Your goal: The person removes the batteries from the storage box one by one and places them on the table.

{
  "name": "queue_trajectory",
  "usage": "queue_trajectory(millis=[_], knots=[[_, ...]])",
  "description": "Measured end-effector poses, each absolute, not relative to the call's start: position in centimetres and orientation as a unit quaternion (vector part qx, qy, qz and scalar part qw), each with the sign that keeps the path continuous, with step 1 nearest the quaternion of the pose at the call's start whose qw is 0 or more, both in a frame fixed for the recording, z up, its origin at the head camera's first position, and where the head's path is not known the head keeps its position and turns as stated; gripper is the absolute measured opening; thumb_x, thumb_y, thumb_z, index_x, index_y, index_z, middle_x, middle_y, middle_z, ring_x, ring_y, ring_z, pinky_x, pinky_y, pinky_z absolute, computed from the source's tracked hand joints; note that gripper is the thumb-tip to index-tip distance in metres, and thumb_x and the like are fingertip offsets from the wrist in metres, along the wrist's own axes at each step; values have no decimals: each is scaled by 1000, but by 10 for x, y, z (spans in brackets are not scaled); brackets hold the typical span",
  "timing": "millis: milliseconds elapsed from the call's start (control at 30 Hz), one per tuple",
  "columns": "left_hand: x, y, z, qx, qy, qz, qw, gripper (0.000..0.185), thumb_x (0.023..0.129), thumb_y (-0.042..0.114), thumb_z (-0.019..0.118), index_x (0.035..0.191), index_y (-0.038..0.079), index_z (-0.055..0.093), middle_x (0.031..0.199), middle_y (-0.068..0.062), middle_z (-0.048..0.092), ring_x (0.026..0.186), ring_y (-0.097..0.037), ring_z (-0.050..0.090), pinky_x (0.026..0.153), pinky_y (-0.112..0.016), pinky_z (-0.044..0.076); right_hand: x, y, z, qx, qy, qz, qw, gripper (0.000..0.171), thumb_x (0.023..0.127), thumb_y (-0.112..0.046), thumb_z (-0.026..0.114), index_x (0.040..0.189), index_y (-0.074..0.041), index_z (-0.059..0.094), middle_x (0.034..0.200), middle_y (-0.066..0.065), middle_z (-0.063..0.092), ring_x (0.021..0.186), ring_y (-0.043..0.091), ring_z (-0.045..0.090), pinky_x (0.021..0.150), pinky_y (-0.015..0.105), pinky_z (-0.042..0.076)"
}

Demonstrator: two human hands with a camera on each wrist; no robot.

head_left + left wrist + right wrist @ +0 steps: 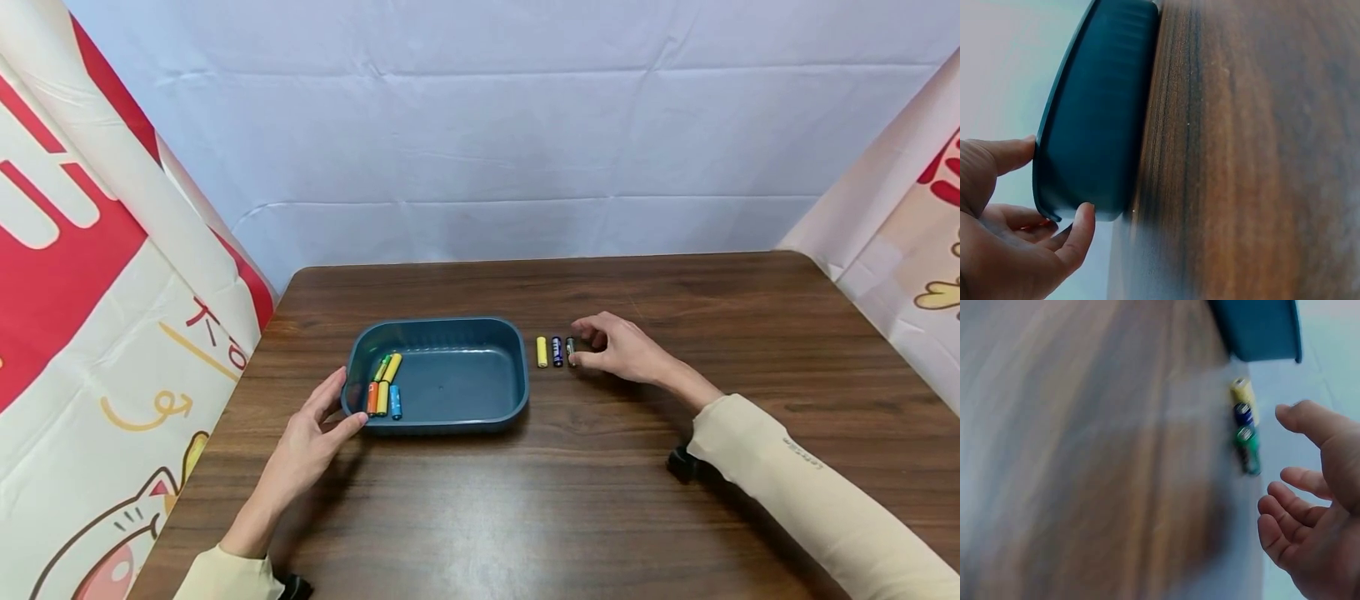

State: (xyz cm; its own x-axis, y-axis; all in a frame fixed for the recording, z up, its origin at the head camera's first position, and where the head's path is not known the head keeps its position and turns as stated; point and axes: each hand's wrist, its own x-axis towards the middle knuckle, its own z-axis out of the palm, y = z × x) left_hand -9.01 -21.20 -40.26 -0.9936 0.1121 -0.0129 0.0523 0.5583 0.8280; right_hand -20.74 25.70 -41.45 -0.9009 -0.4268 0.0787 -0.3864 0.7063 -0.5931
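Observation:
A dark blue plastic tray (442, 423) stands on the table. My left hand (311, 446) holds its near left corner, thumb at the rim and fingers round the outer end; the left wrist view shows the tray's outer wall (1094, 112). Inside, at the left, lie several batteries: a green one (382, 368), yellow ones (392, 367), an orange one (372, 398) and a light blue one (396, 402). Right of the tray, a yellow battery (542, 352), a dark blue battery (557, 352) and a green-and-black battery (1247, 450) stand in a row. My right hand (618, 348) is beside the green-and-black one, thumb and fingers apart.
The brown wooden table (480, 508) extends in front of the tray and to both sides. A pale cloth (480, 133) hangs behind its far edge. Printed cloths (97, 275) hang at the left and right.

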Motion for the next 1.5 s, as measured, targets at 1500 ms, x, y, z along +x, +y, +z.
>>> queue_trajectory(millis=[1500], knots=[[-91, -211, -401, 54, 874, 482, 38, 76, 102, 20, 69, 161, -2, 27, 162, -25, 34, 137, -43, 49, 107, -50, 45, -198, 19, -399, -391, 873, -255, 143, 53, 95, -30, 78, 139, -5, 62, 117, 6, 64, 96, 14, 57, 83, 26, 51]])
